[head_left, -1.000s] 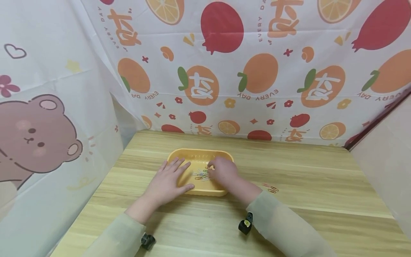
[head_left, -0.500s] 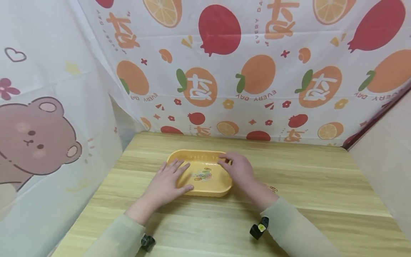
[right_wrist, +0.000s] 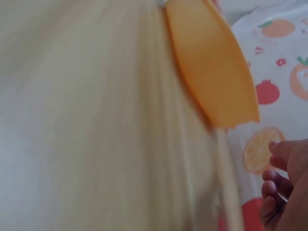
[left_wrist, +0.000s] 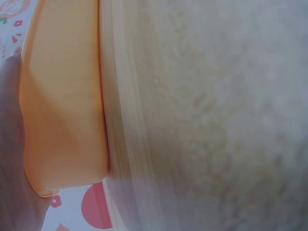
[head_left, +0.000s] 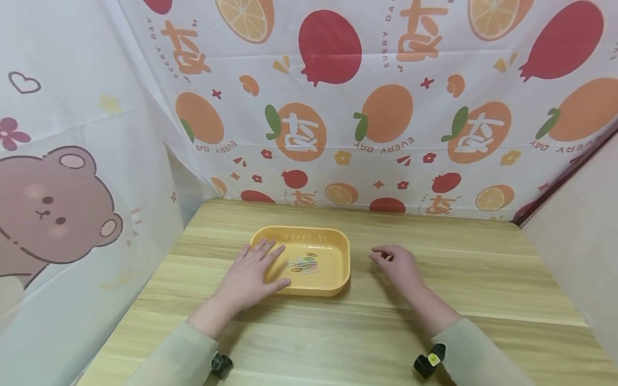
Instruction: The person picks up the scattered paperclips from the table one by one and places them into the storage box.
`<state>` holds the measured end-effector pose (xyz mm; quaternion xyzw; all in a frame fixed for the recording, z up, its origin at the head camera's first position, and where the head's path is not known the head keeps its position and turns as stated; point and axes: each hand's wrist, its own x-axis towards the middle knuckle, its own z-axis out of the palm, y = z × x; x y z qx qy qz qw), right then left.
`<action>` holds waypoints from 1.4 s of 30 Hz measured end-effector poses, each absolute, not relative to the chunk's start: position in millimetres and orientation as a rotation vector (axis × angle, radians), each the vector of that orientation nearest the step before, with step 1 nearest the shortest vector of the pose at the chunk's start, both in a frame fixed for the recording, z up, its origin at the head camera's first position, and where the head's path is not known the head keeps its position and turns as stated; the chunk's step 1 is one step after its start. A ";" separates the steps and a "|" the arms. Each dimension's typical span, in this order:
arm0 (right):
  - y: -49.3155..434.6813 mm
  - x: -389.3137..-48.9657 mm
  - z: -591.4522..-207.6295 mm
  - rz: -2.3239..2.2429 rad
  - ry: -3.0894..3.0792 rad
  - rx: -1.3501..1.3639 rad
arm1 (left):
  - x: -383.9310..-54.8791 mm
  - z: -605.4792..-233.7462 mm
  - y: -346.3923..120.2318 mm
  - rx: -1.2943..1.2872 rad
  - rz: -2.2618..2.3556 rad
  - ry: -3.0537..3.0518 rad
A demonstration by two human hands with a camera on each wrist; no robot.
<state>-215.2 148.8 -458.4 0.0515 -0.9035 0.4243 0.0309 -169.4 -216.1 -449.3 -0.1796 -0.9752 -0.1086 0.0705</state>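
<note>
A yellow tray [head_left: 344, 279] sits on the table with several coloured paper clips [head_left: 305, 265] in a loose pile on its floor. My left hand [head_left: 248, 276] rests over its left end, fingers spread across the rim. From the left wrist, the tray's side wall [left_wrist: 62, 96] shows with part of that hand [left_wrist: 10, 130] at the edge. Right of the tray and apart from it, my right hand [head_left: 398, 268] is over the table, fingers loosely bent and thumb close to the index finger. Nothing shows between the fingers [right_wrist: 272, 185] in the right wrist view.
The wooden table [head_left: 309, 332] ends at a fruit-printed cloth [head_left: 391, 171] behind the tray. A bear-printed cloth [head_left: 87, 214] hangs on the left, and a pale panel [head_left: 579, 241] stands on the right. Small black cameras [head_left: 425, 365] are on both wrists.
My right hand has left the inside of the tray and moved right over the table. Its arm now covers where loose paper clips showed on the table. The left hand has stayed put.
</note>
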 end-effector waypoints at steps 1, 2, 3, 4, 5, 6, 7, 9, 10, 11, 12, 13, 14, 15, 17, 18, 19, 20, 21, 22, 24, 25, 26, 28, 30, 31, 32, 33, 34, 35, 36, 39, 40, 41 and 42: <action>153.9 -213.2 -461.0 1.287 -2.799 0.155 | -169.2 -449.4 -216.1 -0.539 -0.326 -2.934; 159.1 -211.0 -463.5 1.266 -2.815 0.149 | -169.0 -449.3 -216.2 -0.540 -0.325 -2.932; 164.4 -208.6 -465.7 1.246 -2.831 0.145 | -168.7 -449.2 -216.2 -0.541 -0.323 -2.930; 169.7 -206.5 -468.0 1.232 -2.844 0.137 | -168.6 -449.1 -216.3 -0.544 -0.323 -2.927; 175.2 -204.3 -470.1 1.221 -2.854 0.134 | -168.6 -449.3 -216.4 -0.542 -0.321 -2.925; 180.8 -201.9 -472.2 1.206 -2.863 0.129 | -168.6 -449.2 -216.4 -0.543 -0.322 -2.924; 186.6 -199.6 -474.5 1.193 -2.871 0.125 | -168.8 -449.4 -216.5 -0.543 -0.320 -2.923; 197.4 -194.7 -478.1 1.165 -2.892 0.114 | -169.0 -449.0 -216.6 -0.544 -0.322 -2.926; 202.4 -192.5 -479.8 1.156 -2.900 0.113 | -169.1 -448.9 -216.8 -0.546 -0.324 -2.927; 207.3 -190.1 -481.2 1.134 -2.907 0.115 | -169.3 -448.8 -217.0 -0.542 -0.322 -2.932; 211.9 -187.9 -482.5 1.105 -2.913 0.116 | -169.3 -448.6 -217.1 -0.540 -0.321 -2.937; 216.5 -185.8 -483.7 1.077 -2.918 0.117 | -169.3 -448.8 -216.9 -0.539 -0.321 -2.940; 220.7 -183.6 -484.6 1.049 -2.919 0.119 | -169.1 -449.0 -216.7 -0.541 -0.316 -2.941; 224.5 -181.6 -485.3 1.033 -2.918 0.120 | -169.0 -449.2 -216.6 -0.539 -0.314 -2.943; 231.2 -178.0 -486.1 1.005 -2.908 0.125 | -169.0 -449.1 -216.3 -0.540 -0.313 -2.941; 233.9 -176.7 -486.4 0.989 -2.908 0.129 | -169.0 -448.9 -216.2 -0.541 -0.314 -2.938; 236.2 -175.5 -486.5 0.985 -2.908 0.129 | -168.9 -448.6 -216.2 -0.543 -0.313 -2.936; 238.2 -174.5 -486.7 0.979 -2.909 0.131 | -168.8 -448.4 -216.2 -0.545 -0.313 -2.936; 239.8 -173.9 -486.7 0.971 -2.911 0.133 | -168.8 -448.1 -216.1 -0.544 -0.317 -2.935; 241.1 -173.6 -486.7 0.957 -2.914 0.139 | -168.9 -448.0 -216.1 -0.545 -0.318 -2.935; 242.7 -173.2 -485.9 0.942 -2.922 0.152 | -169.1 -448.3 -216.2 -0.545 -0.317 -2.934; 243.0 -173.4 -485.6 0.937 -2.924 0.160 | -169.2 -448.6 -216.3 -0.547 -0.317 -2.932; 243.2 -173.6 -485.1 0.928 -2.929 0.174 | -169.4 -449.0 -216.5 -0.546 -0.317 -2.929; 242.8 -174.7 -484.1 0.915 -2.935 0.199 | -169.6 -449.7 -216.8 -0.545 -0.319 -2.924; 242.2 -175.9 -483.7 0.899 -2.943 0.219 | -169.7 -450.3 -217.4 -0.543 -0.316 -2.920; 242.1 -176.7 -484.0 0.890 -2.946 0.228 | -169.6 -450.3 -217.6 -0.543 -0.314 -2.918; 242.0 -177.3 -484.3 0.880 -2.950 0.238 | -169.6 -450.5 -217.7 -0.542 -0.317 -2.919; 242.1 -178.0 -484.8 0.870 -2.953 0.245 | -169.6 -450.6 -217.8 -0.543 -0.321 -2.921; 242.3 -178.6 -485.6 0.862 -2.957 0.250 | -169.6 -450.7 -217.7 -0.540 -0.322 -2.924; 242.8 -179.2 -486.5 0.854 -2.958 0.256 | -169.6 -450.5 -217.6 -0.540 -0.321 -2.927; 243.1 -179.5 -487.0 0.851 -2.959 0.263 | -169.6 -450.2 -217.4 -0.540 -0.319 -2.931; 244.1 -180.1 -487.8 0.835 -2.961 0.282 | -169.5 -449.0 -216.8 -0.544 -0.315 -2.936; 244.2 -180.1 -487.9 0.830 -2.963 0.282 | -169.4 -448.4 -216.7 -0.544 -0.313 -2.935; 244.2 -180.1 -487.8 0.824 -2.964 0.285 | -169.3 -448.1 -216.7 -0.545 -0.314 -2.933; 244.0 -180.1 -487.6 0.819 -2.967 0.285 | -169.4 -448.1 -216.8 -0.544 -0.316 -2.930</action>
